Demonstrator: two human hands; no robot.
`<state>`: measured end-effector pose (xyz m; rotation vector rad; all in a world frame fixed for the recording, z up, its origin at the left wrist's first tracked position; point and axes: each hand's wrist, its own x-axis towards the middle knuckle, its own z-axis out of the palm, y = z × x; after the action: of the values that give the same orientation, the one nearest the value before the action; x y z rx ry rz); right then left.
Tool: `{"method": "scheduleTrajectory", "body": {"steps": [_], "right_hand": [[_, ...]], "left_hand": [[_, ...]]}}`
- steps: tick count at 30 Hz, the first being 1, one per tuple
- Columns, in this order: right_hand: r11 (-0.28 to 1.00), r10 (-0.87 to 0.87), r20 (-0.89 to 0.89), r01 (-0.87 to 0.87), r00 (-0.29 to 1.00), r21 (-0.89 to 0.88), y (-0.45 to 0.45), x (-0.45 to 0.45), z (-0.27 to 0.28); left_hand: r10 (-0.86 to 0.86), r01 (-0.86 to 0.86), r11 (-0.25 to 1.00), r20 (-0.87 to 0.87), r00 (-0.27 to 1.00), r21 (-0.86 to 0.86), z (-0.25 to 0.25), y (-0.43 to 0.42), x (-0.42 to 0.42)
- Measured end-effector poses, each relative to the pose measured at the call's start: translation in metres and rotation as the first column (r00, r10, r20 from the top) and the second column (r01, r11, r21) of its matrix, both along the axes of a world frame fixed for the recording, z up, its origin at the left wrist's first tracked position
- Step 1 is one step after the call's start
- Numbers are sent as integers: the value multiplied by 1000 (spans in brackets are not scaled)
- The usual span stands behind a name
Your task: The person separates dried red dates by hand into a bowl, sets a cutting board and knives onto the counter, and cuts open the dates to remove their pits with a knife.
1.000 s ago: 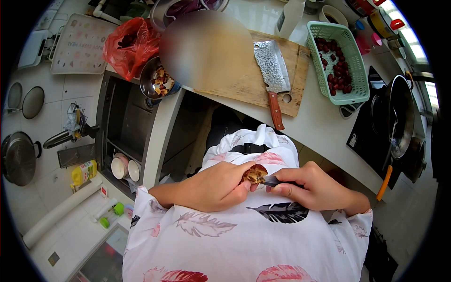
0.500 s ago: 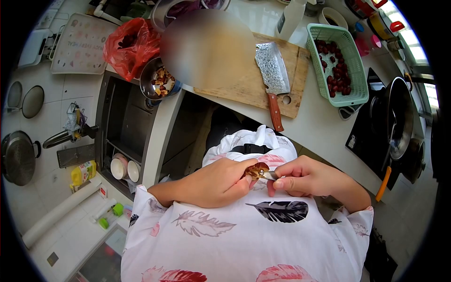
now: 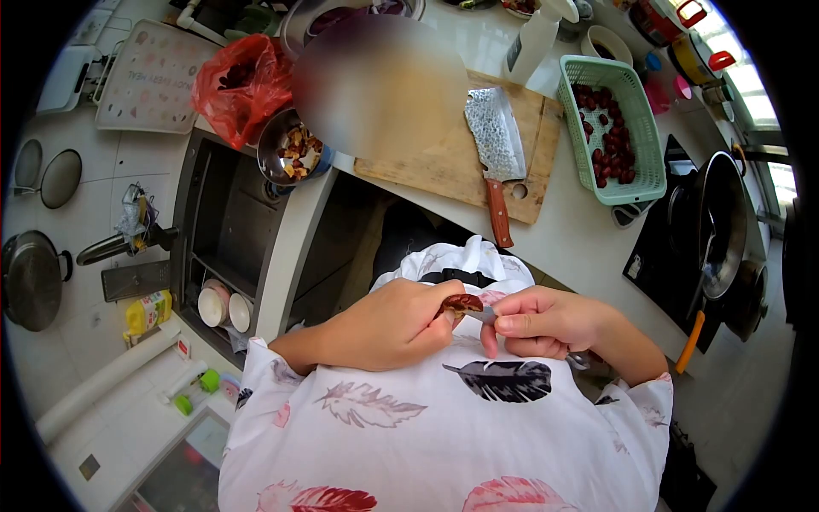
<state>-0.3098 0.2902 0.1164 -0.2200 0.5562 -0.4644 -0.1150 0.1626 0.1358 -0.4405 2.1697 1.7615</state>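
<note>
My left hand (image 3: 401,322) pinches a split red date (image 3: 461,304), its dark red skin and paler flesh showing, in front of my waist. In my right hand (image 3: 550,322) is a slim metal utensil (image 3: 487,315) whose flat grey tip touches the date. A shiny rounded metal part shows below the right palm; my fingers cover the middle, so its exact kind is unclear. Beyond the hands, a cleaver (image 3: 496,141) with a wooden handle lies on a wooden cutting board (image 3: 388,173). Whole red dates lie in a green plastic basket (image 3: 655,175).
A metal bowl (image 3: 270,162) of cut date pieces stands by the sink (image 3: 226,205), near a red plastic bag (image 3: 230,90). At right, a wok (image 3: 723,226) sits on the black stove. A spray bottle (image 3: 531,49) stands behind the board. A blurred patch hides part of the counter.
The date has turned in my left fingers, showing more red skin and less of its inside. My right hand has tilted slightly, revealing the utensil's shiny end. The view has shifted a little.
</note>
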Motion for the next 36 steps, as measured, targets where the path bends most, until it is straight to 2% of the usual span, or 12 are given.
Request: {"method": "scheduleTrajectory", "body": {"steps": [1, 2, 4, 8, 11, 18, 21, 26, 29, 31, 33, 36], "right_hand": [[1000, -2, -2, 2, 1000, -1, 0, 3, 8], [947, -146, -397, 12, 906, -320, 3, 9, 19], [781, -414, -752, -224, 513, -583, 6, 19, 35], [383, -805, -584, -655, 109, -651, 15, 32, 22], [332, -829, -558, -791, 15, -514, 16, 36, 15], [455, -641, -734, -657, 227, -601, 9, 31, 11], [666, -463, -711, -321, 529, -673, 1, 24, 14], [947, -108, -531, -76, 840, -313, -8, 15, 18], [991, 89, -447, -123, 890, -46, -16, 6, 27], [977, 14, -458, -110, 889, -183, -11, 7, 25], [754, -197, -798, -432, 570, -495, -9, 6, 39], [727, -310, -833, -451, 458, -518, 3, 3, 43]], "left_hand": [[-2, 2, 1000, -2, 1000, -1, 1, 1, 0], [79, -81, 996, 53, 995, 42, 3, 2, -1], [156, -165, 983, 113, 981, 83, 6, 2, -2], [96, -105, 990, 105, 990, 90, 7, -2, -7], [122, -130, 987, 90, 988, 90, 5, 2, -8], [116, -121, 992, 122, 986, 33, 0, 5, -3], [71, -80, 992, 90, 993, 93, 3, 1, -4], [31, -36, 993, 43, 999, 113, 1, -1, 0], [-21, 16, 993, 43, 999, 113, 3, -7, -2], [-47, 42, 991, 41, 998, 129, 4, -8, -3], [51, -56, 997, 83, 995, 55, -2, -5, -5], [192, -198, 972, 55, 980, 126, -7, -1, -5]]}}
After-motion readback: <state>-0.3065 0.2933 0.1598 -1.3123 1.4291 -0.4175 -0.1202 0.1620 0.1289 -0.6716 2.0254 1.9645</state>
